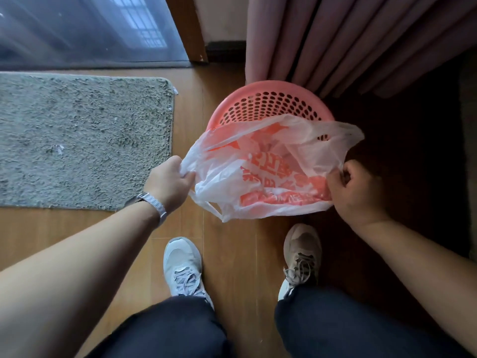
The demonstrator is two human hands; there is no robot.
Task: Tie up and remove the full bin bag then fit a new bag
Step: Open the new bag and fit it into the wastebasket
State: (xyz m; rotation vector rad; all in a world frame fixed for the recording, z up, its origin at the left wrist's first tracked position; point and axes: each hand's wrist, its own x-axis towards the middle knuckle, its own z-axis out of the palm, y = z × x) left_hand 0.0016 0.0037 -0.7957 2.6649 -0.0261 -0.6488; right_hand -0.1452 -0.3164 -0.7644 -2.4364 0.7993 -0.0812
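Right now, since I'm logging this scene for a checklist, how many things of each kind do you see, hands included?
Plastic bag: 1
Pink perforated bin: 1
Grey rug: 1
Sneakers: 2
Hands, left hand and right hand: 2
Wristwatch: 1
Curtain: 1
Total: 9

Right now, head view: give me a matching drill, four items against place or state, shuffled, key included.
Things:
1. plastic bag
2. bin
3. rug
4. wristwatch

Place or state:
A. grey, on the floor left of the bin
B. on the wrist of the left hand
C. pink, perforated, standing at the foot of the curtain
D. white with orange print, gripped at one side by the left hand and at the other by the right hand

Pairs: 1-D, 2-C, 3-A, 4-B.
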